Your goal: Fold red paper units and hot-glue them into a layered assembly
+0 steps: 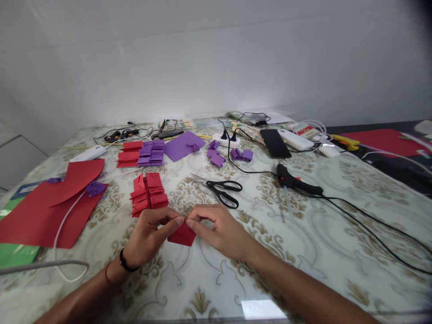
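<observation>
A small piece of red paper [182, 235] is pinched along its upper edge by both hands, low over the patterned tablecloth. My left hand [151, 234], with a black band at the wrist, grips it between thumb and fingers. Close beside it, my right hand [219, 229] pinches the same edge, and the two thumbs nearly meet. Just beyond my left hand lie folded red paper pieces [148, 191] in rows. Scissors [224, 189] with black handles rest beyond my right hand, blades partly open. The fingertips hide the paper's top edge.
Large red sheets [43, 216] lie at the left with a white cable [65, 220] across them. Folded purple pieces [150, 154] and a purple sheet [182, 146] are farther back. A glue gun [297, 181] with its cord, a phone [275, 143] and a power strip [227, 140] occupy the right and back.
</observation>
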{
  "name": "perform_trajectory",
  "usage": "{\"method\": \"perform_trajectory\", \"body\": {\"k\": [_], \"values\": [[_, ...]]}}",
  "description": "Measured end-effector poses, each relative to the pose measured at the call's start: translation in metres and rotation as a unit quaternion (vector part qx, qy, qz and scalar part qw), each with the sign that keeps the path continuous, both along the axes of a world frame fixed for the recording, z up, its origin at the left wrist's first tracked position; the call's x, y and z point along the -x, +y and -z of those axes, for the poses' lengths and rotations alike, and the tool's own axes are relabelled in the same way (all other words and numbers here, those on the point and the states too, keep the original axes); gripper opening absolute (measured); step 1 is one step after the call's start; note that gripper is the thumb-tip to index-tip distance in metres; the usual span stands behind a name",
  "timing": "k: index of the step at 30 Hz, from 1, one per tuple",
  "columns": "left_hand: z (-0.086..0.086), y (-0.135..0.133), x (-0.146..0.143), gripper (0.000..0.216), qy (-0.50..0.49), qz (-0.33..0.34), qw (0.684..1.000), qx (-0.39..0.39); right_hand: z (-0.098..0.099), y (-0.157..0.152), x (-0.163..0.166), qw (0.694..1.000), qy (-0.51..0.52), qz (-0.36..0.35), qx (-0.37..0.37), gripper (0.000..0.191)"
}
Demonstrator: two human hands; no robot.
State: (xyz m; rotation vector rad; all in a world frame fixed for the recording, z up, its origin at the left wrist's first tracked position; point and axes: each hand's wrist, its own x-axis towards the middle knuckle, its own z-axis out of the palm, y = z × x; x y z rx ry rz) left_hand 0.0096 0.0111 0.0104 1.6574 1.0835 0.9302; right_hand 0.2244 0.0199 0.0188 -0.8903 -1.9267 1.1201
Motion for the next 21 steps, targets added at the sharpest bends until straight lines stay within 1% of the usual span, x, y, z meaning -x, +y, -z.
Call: {"method": "perform_trajectory", "body": {"k": [4, 6, 8, 11, 13, 19, 21], "values": [[-0.0034, -0.0009, 0.0016, 0.032, 0.017, 0.017, 1.000, 0.019, 0.0020, -0.0003, 0.0013, 0.999, 0.000, -0.011, 0.042, 0.019], [-0.0025, -0.0003, 0.0005, 0.040, 0.010, 0.009, 1.000, 0.026, 0.0024, -0.0002, 0.0012, 0.999, 0.006, -0.008, 0.037, 0.021], [-0.0008, 0.0005, -0.0011, 0.048, -0.010, 0.005, 0.999, 0.036, 0.0019, 0.0001, 0.0003, 0.999, 0.018, 0.013, 0.032, 0.022], [0.0010, 0.0014, -0.0034, 0.042, -0.029, 0.039, 0.997, 0.062, 0.0010, 0.0006, -0.0015, 0.997, 0.040, 0.050, 0.052, 0.024], [0.0013, 0.0020, -0.0041, 0.036, -0.020, 0.056, 0.996, 0.070, 0.0011, 0.0007, -0.0017, 0.995, 0.043, 0.057, 0.065, 0.025], [0.0006, 0.0018, -0.0023, 0.035, 0.058, 0.066, 0.996, 0.022, 0.0036, -0.0004, 0.0002, 0.996, 0.026, 0.021, 0.088, 0.025], [0.0016, 0.0014, -0.0028, 0.034, 0.054, 0.044, 0.997, 0.014, 0.0047, -0.0001, 0.0000, 0.996, 0.030, 0.026, 0.086, 0.026]]}}
